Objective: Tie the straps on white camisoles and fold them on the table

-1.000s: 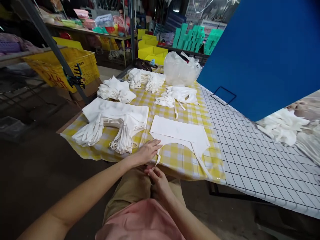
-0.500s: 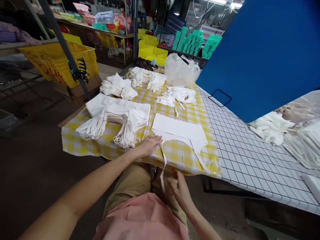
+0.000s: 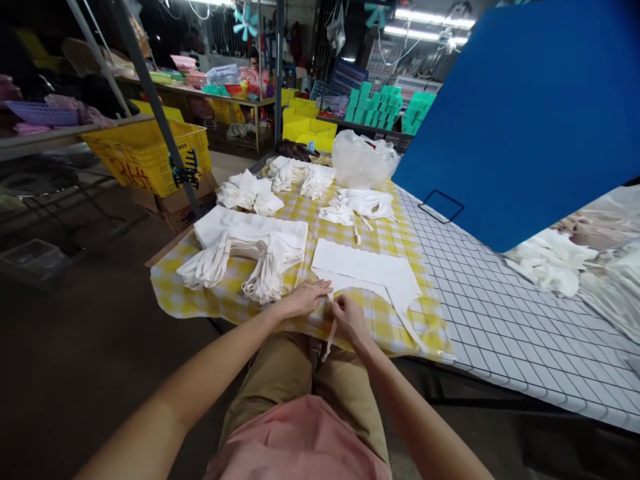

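A white camisole point(image 3: 367, 263) lies folded flat near the table's front edge, its straps pointing toward me. My left hand point(image 3: 307, 298) rests flat at its left corner, fingers stretched out over the base of the left strap. Close beside it, my right hand point(image 3: 349, 317) is closed in a pinch on that left strap point(image 3: 330, 340), whose end hangs over the table edge. The right strap point(image 3: 413, 330) lies loose on the cloth. To the left is a neat stack of white camisoles point(image 3: 250, 243) with bunched straps.
A yellow checked cloth point(image 3: 225, 303) covers the table. Further back are white garment piles point(image 3: 250, 192), a loose white garment point(image 3: 367, 203) and a clear plastic bag point(image 3: 363, 160). A blue board point(image 3: 510, 120) rises at right over a grid-patterned cloth point(image 3: 465, 300). A yellow crate point(image 3: 150, 153) stands left.
My right hand has moved up from below the table edge to the left strap's base, beside my left hand. The left hand stays on the corner. The camera view has shifted slightly.
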Tool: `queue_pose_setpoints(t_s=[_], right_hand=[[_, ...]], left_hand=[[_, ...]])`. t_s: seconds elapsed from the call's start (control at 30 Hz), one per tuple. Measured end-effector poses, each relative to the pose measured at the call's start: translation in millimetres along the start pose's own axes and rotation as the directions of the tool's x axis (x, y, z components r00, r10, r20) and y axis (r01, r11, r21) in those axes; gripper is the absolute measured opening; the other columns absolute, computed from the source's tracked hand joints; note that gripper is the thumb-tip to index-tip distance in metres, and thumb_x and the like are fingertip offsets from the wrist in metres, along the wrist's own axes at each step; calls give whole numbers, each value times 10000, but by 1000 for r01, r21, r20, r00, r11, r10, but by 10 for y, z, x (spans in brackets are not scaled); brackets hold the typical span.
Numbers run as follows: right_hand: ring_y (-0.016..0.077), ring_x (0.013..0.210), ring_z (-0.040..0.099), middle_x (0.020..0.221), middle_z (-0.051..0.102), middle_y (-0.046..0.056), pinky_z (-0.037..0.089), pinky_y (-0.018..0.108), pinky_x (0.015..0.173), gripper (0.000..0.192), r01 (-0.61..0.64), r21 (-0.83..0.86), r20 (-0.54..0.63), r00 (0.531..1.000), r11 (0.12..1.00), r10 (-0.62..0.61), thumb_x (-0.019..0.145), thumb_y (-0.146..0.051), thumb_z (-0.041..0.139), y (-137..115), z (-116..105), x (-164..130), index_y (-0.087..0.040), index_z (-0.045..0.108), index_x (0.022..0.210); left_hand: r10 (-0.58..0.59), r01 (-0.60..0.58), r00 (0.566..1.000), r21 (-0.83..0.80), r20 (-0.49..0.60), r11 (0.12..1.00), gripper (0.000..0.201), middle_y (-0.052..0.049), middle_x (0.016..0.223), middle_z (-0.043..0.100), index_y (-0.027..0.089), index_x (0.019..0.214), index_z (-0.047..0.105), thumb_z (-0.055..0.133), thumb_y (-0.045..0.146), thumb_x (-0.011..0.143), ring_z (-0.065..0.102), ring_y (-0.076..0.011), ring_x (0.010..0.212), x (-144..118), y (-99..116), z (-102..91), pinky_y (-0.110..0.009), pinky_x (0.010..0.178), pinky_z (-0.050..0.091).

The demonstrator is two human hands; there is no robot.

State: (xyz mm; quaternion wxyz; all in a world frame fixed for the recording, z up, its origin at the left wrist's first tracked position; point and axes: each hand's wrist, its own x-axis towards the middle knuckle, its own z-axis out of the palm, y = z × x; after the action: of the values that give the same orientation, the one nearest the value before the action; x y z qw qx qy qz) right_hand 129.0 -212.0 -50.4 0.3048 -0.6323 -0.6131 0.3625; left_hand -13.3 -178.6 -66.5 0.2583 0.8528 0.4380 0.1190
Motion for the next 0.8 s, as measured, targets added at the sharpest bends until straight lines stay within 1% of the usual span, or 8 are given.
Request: queue_pose_setpoints(t_s=[0.1,0.23,0.33,0.4,0.57,0.63,0.7,0.8], right_hand=[[118,436,465,488,507,-29,319,249,473,264,-159,216,156,980,963,127,732,-447,470,0,-93,-159,-209,415,631],[104,422,485,498,555,-26,300,229,476,375,-389,427,392,893,816,221,679,-546,557,31,-292,-464,-177,492,694],[135,609,569,681,648,40,340,240,564,398,-385,427,451,875,818,177,719,-548,557,15,-475,-662,-150,573,731],[141,686,554,769,659,60,351,248,615,393,-361,395,501,856,845,132,741,-529,559,-26,-591,-765,-140,612,711],[124,616,478,671,624,38,338,248,604,394,-387,312,661,745,868,95,779,-515,533,-139,-816,-979,-144,648,714],[125,606,479,655,615,36,338,250,597,404,-359,281,690,720,890,72,794,-515,514,-159,-898,-1042,-146,654,709],[120,579,474,632,605,35,328,245,565,416,-327,242,684,725,913,79,795,-523,510,-168,-985,-1082,-144,659,707],[110,508,472,549,577,17,302,236,501,412,-334,235,615,778,913,126,772,-528,540,-198,-1128,-1090,-142,663,848]], left_hand=[[-23,23,1000,9,-12,1000,487,-50,1410,349,192,1276,454,315,99,819,290,-147,1309,-3,4,7,-372,1087,206],[-42,43,999,30,-13,999,486,-48,1416,338,195,1288,439,317,115,824,288,-151,1310,-6,0,21,-381,1090,193],[-22,22,1000,29,-13,999,485,-46,1418,336,194,1294,431,321,125,827,286,-147,1311,-4,-22,32,-378,1093,180],[-21,22,1000,22,-20,1000,487,-37,1416,339,206,1295,429,324,126,827,288,-143,1310,-3,-32,34,-379,1096,171],[-41,41,999,16,3,999,489,-30,1421,330,212,1293,432,336,130,821,286,-143,1311,-9,-5,6,-379,1097,166],[-47,47,999,16,4,999,488,-28,1420,331,218,1285,441,338,126,817,289,-142,1310,-12,14,-8,-377,1096,167],[-51,51,999,17,1,999,482,-28,1418,335,222,1277,452,338,127,818,292,-143,1309,-14,27,-14,-374,1096,171],[-58,58,998,13,-1,998,478,-24,1418,333,226,1277,453,340,129,822,291,-140,1309,-13,32,-10,-366,1097,170]])
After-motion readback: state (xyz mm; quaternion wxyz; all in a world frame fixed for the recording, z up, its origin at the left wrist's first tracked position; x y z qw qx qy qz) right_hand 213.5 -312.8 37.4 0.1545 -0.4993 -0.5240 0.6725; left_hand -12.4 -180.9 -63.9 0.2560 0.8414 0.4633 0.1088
